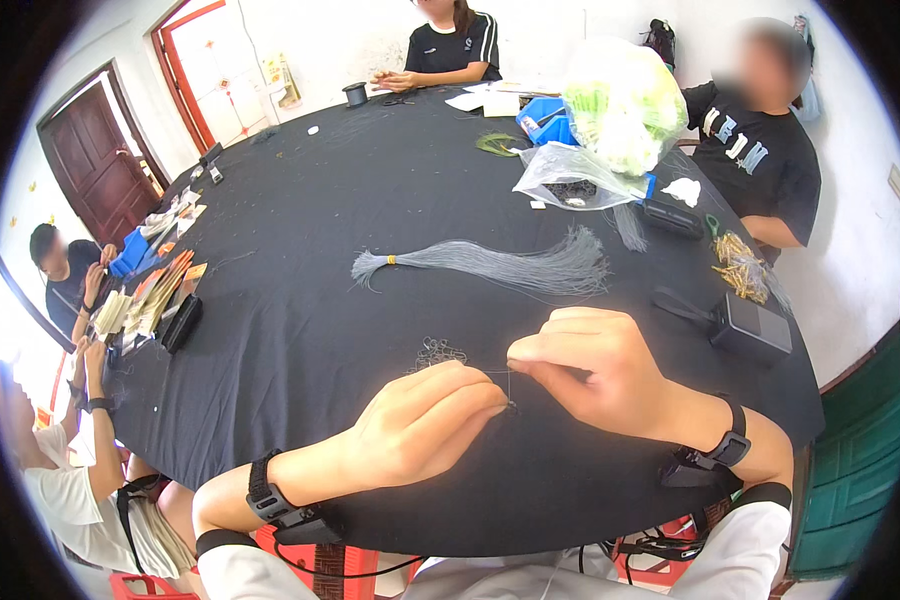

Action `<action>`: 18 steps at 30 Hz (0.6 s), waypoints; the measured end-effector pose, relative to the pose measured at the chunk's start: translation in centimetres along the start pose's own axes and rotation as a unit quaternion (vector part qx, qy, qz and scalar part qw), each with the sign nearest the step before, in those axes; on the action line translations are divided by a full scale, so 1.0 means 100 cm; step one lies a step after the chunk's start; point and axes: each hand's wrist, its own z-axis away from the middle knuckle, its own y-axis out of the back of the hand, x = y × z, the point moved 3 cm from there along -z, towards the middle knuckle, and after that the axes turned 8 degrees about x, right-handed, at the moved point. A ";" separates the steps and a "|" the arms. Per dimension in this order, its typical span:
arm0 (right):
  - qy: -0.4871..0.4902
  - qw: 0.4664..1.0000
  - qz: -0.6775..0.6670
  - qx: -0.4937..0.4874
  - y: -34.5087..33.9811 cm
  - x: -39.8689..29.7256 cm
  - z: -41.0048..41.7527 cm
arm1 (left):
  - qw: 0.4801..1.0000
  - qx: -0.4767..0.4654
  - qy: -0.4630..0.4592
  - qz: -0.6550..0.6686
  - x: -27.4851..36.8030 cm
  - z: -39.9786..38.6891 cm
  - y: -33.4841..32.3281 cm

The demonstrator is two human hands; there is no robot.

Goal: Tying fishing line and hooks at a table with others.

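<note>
My left hand (427, 424) is at the centre front, thumb and fingers pinched together at a small dark metal piece (511, 406), probably a fish hook. To its right, my right hand (600, 367) pinches a thin line (496, 371) that runs across the gap between the hands. Behind my left hand lies a small pile of dark metal hooks (439, 352), partly hidden by it. Farther back on the black cloth lies a long bundle of grey line strands (487, 262), bound near its left end with a yellow band (391, 259). Both wrists wear black straps.
A black box with a strap (750, 326) and a bunch of yellow-tipped pieces (741, 266) lie right. Farther back are an opened plastic bag (574, 180), blue bins (547, 120) and a spool (355, 94). Cards (154, 292) line the left edge. Several people sit around the table.
</note>
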 end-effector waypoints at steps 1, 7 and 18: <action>0.000 1.000 0.000 0.000 0.000 0.000 0.000 | 1.000 0.000 0.000 0.000 0.001 -0.001 0.000; -0.049 0.998 -0.047 0.004 0.000 0.004 0.001 | 0.998 -0.007 0.067 0.021 0.003 -0.004 0.003; -0.429 0.774 -0.456 -0.096 -0.032 0.012 0.029 | 0.995 0.063 0.070 0.009 0.006 -0.004 0.006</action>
